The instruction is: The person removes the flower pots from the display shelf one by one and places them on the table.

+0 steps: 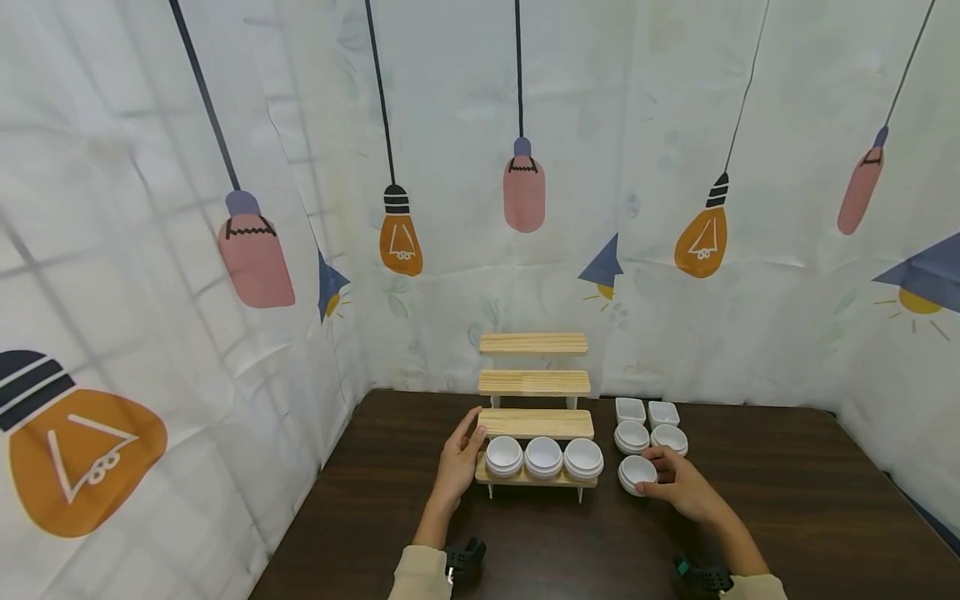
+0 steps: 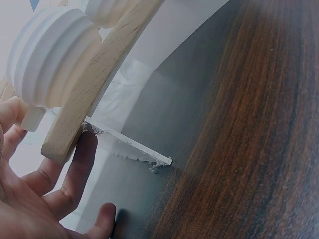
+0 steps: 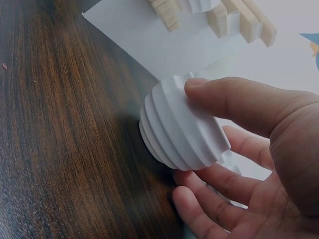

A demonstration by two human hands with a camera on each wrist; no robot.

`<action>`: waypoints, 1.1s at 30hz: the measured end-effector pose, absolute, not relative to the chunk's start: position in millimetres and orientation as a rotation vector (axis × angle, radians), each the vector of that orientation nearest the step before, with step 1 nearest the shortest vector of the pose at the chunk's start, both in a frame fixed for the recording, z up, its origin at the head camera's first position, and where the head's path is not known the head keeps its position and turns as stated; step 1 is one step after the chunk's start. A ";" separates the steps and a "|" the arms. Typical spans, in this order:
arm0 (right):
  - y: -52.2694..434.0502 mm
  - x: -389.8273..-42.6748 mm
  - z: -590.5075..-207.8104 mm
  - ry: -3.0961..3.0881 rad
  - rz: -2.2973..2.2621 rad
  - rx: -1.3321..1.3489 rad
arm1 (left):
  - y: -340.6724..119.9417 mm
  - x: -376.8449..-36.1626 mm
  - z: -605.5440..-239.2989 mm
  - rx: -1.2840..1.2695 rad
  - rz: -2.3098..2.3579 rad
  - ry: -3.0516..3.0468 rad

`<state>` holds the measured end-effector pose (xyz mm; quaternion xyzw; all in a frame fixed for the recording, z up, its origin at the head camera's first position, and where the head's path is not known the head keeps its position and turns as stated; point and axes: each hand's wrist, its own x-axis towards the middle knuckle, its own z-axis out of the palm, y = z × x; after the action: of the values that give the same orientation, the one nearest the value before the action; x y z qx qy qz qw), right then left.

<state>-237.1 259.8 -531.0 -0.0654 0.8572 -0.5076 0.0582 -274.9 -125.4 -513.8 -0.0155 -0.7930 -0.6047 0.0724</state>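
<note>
My right hand [image 1: 686, 487] grips a small round white ridged cup [image 3: 182, 127], thumb at the rim and fingers along the far side. In the right wrist view the cup is tilted close over the dark table; whether it touches the wood I cannot tell. At the left end of a stepped wooden display stand [image 1: 535, 423], my left hand [image 1: 455, 467] holds the end of a step. Some of its fingers [image 2: 84, 149] reach the lowest board [image 2: 102, 67] from behind and below. Three more round white cups [image 1: 543, 457] stand in a row on that board.
Right of the stand, two square white cups [image 1: 630, 410] sit behind two round ones [image 1: 632, 436] on the dark wooden table [image 1: 570, 550]. A white cloth [image 1: 450, 333] with printed lamps hangs behind and at the sides.
</note>
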 end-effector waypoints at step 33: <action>261.9 -238.2 -532.8 2.588 -1.543 -0.213 | -127.3 -270.0 -505.7 -0.086 -1.859 -2.371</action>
<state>-238.2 261.9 -532.8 -0.0706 0.8552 -0.5098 0.0605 -270.0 -127.3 -505.7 -0.0285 -0.7850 -0.6156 0.0637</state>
